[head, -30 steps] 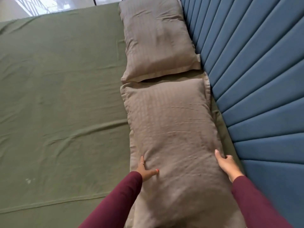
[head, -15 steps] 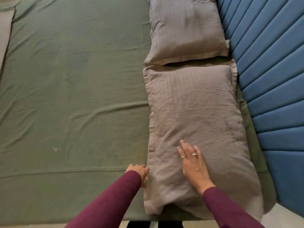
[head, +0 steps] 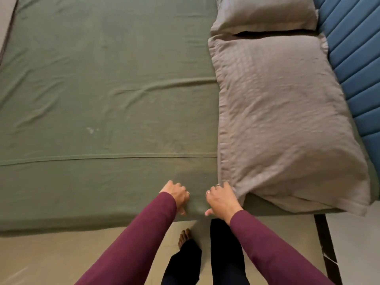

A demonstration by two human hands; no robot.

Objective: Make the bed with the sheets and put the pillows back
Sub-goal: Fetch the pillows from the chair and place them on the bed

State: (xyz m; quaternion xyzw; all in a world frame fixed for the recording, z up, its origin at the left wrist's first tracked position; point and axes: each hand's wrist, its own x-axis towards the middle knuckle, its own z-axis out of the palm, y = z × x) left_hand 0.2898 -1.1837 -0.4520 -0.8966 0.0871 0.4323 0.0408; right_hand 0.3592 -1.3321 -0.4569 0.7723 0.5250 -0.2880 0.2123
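Hands have left the near pillow (head: 283, 120) since a moment ago and dropped to the green sheet (head: 102, 89) at the bed edge. Left hand (head: 176, 197) and right hand (head: 221, 199) both curl into the sheet, seemingly pinching it to tug it smooth. Far pillow (head: 265, 14) lies just beyond, beside the blue headboard (head: 357, 58). No containers appear.

Both arms, in maroon sleeves, reach forward and down, side by side. The left hand (head: 177, 196) has its fingers curled under, knuckles up. The right hand (head: 221, 199), rings on two fingers, is curled likewise, thumb pointing down.
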